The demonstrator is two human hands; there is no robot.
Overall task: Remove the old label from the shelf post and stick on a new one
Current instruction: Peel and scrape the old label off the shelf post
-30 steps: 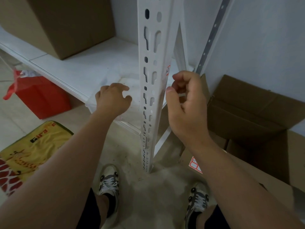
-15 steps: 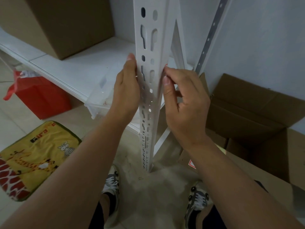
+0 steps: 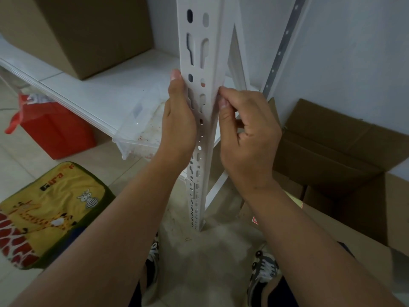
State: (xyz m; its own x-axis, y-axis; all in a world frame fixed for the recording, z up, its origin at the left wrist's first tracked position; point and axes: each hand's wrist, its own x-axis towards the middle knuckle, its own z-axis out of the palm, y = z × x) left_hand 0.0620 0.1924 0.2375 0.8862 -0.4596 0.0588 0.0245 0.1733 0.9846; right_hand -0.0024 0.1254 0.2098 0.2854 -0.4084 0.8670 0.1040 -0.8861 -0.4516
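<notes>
The white shelf point(image 3: 93, 94) runs off to the left carrying a big cardboard box point(image 3: 84, 29), with an open carton point(image 3: 345, 151) on the floor to the right. Between them stands the slotted shelf post point(image 3: 204, 63), upright, and that is where the work is. A second ago the left hand point(image 3: 177, 120) hung back, curled in the air; now it lies flat along the post's left edge, fingers straight, steadying it. The right hand point(image 3: 247, 134) has closed in on the post's right flange, thumb and forefinger pinched together right where the small red-and-white label sat a moment earlier. The label itself is now hidden behind those fingertips, so whether it has lifted I cannot tell. My guess: the peeling has just begun, with the post braced for it, and the new label comes later.
</notes>
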